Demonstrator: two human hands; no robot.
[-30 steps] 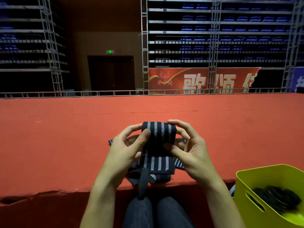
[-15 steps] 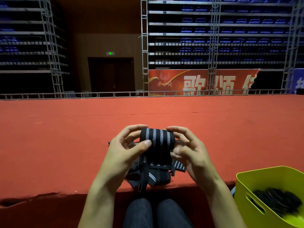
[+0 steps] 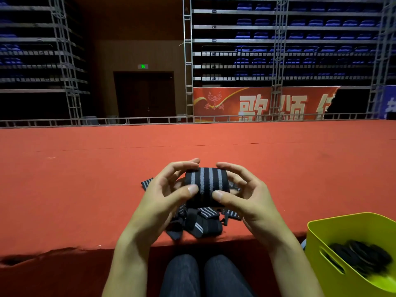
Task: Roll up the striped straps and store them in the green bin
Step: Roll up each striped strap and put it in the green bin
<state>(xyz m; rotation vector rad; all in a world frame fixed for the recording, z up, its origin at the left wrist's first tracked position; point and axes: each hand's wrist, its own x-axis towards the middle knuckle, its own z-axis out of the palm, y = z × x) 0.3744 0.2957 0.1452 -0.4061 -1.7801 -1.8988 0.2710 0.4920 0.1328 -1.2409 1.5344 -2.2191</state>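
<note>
- A rolled striped strap [image 3: 206,185], black with grey lengthwise stripes, is held up between both hands just above the near edge of the red carpeted platform [image 3: 85,189].
- The left hand [image 3: 165,196] grips the roll's left end: its thumb presses on the near face and its fingers curl over the top and far side.
- The right hand [image 3: 244,196] grips the right end in the same way, thumb on the near face and fingers arched over the top.
- Beneath the hands a loose pile of unrolled straps [image 3: 199,221] lies on the platform at its near edge; one strap end pokes out to the left of the left hand.
- The green bin [image 3: 321,236] stands at the near right, below the platform's edge and well apart from the hands. Dark rolled straps [image 3: 362,256] lie inside it.
- The person's knees [image 3: 205,275] in dark trousers show at the bottom, just in front of the platform.
- Far behind stand metal scaffold racks with blue seats [image 3: 300,35] and a red banner [image 3: 257,103].
</note>
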